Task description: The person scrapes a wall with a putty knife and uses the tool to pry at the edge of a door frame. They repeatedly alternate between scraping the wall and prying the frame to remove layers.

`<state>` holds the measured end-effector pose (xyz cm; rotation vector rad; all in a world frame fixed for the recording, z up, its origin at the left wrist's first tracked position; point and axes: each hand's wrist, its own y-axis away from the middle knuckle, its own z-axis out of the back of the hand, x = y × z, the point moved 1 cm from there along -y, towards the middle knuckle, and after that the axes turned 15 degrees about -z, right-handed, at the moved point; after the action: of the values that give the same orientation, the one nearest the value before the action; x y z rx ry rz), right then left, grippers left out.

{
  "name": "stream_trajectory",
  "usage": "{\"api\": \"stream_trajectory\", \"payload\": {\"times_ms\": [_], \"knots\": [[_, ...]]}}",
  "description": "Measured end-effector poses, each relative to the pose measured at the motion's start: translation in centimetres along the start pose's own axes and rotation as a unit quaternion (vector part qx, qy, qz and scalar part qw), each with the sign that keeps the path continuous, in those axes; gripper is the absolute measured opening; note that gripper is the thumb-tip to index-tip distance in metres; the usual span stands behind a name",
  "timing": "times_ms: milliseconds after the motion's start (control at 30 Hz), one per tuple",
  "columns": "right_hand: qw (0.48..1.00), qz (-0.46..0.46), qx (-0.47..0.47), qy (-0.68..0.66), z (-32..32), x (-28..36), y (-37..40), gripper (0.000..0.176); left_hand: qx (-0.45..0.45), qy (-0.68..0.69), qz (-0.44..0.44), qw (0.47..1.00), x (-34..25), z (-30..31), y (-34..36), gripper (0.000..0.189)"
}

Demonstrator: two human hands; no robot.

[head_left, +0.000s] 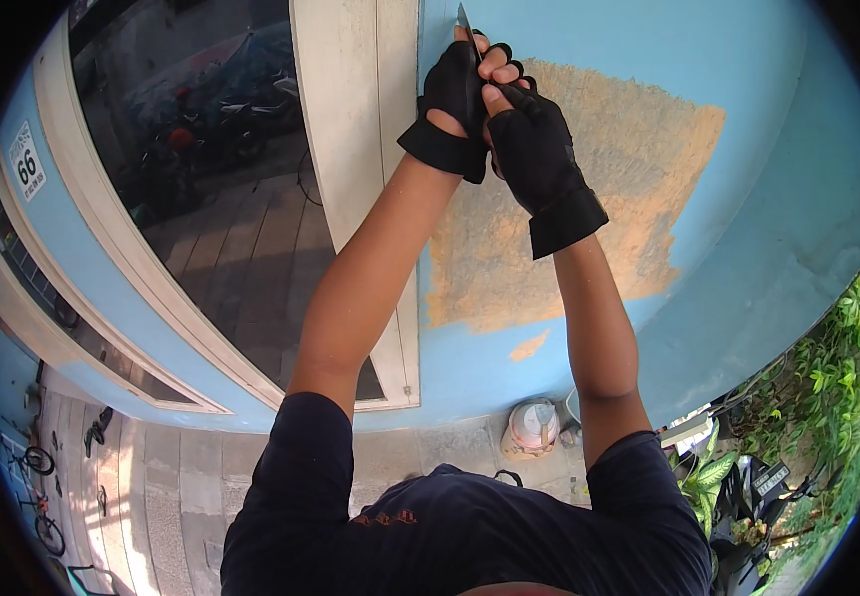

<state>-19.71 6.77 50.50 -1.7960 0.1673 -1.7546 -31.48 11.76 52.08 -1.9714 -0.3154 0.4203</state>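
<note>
Two black fingerless gloves [549,179], side by side up at the blue wall [748,50]! Right hand [529,129] curled closed round the dark handle of a thin-bladed tool [467,24], blade tipping up past the left hand [455,89]. Left fingers bent against it; whether they grip, can't tell. Rough tan-grey patch [609,179] behind and right, white frame [382,298] just left, bucket [532,429] well below.

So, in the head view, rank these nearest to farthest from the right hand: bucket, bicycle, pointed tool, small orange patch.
1. Pointed tool: in the right hand.
2. Small orange patch: below, on the wall.
3. Bucket: lower, near the wall's foot.
4. Bicycle: far lower left.
</note>
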Motion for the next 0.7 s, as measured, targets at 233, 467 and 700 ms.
{"api": "stream_trajectory", "payload": {"times_ms": [233,467,700], "knots": [[0.999,0.001,0.021,0.029,1.0,1.0,-0.5,0.028,-0.011,0.003,-0.03,0.999,0.7,-0.5,-0.6,0.037],[0.989,0.131,0.048,0.053,1.7,1.7,-2.3,0.024,0.06,0.075,-0.034,0.995,0.5,1.2,-2.6,0.041],[0.989,0.082,0.045,0.115,2.9,3.0,-2.3,0.028,0.064,0.116,-0.043,0.99,1.0,1.7,-3.4,0.04]]}}
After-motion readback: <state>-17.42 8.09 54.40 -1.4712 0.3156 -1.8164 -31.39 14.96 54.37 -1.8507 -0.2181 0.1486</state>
